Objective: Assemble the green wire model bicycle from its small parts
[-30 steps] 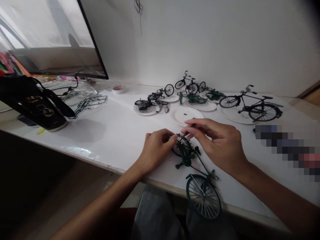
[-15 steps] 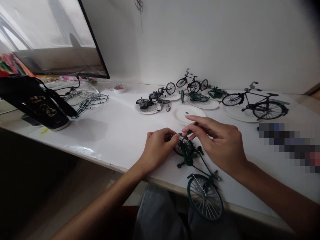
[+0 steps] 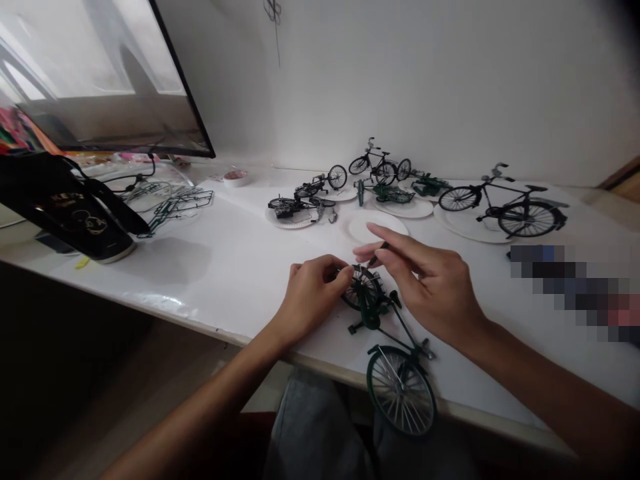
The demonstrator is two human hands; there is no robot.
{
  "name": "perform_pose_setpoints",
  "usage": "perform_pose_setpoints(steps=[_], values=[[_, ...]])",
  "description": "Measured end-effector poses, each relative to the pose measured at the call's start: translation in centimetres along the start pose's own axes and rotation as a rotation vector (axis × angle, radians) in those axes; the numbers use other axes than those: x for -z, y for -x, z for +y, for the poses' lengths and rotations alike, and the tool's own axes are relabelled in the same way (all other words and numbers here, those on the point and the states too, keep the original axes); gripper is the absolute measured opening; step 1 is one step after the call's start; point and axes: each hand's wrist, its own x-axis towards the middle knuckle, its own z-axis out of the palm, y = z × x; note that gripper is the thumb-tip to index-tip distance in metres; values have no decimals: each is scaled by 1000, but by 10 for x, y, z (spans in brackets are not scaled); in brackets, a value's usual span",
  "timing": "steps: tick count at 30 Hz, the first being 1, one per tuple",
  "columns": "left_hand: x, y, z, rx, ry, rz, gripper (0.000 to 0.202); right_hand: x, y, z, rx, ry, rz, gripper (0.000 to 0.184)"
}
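Note:
A dark green model bicycle lies across the table's front edge, with its spoked front wheel jutting out over my lap. My left hand is closed, thumb and fingers pinching the rim of the rear wheel. Just above that wheel, my right hand pinches a small, dark, thin piece between thumb and fingers, its index finger stretched out. The piece is too small to make out its kind, and its lower end is close to the wheel; whether they touch I cannot tell.
Behind the hands stands a white paper plate. Further plates carry black and green model bicycle parts. A black model bicycle stands at right. At left are a black tumbler, green part frames and a monitor.
My right fingers have drawn back slightly from the rear wheel, and the dark piece between them shows more. My left hand keeps its pinch on the wheel. The whole view has shifted slightly.

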Motion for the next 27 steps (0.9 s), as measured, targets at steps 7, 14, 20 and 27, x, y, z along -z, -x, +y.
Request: perform_pose_setpoints(steps=[7, 14, 20, 27], values=[[0, 0, 3, 11, 1, -1, 30, -3, 0, -3, 54, 99, 75, 32], [1, 0, 2, 9, -3, 8, 30, 0, 0, -1, 19, -25, -47, 39], [0, 1, 2, 5, -17, -1, 30, 3, -3, 0, -42, 35, 51, 23], [0, 1, 2, 23, -8, 1, 30, 3, 0, 1, 54, -20, -41, 40]])
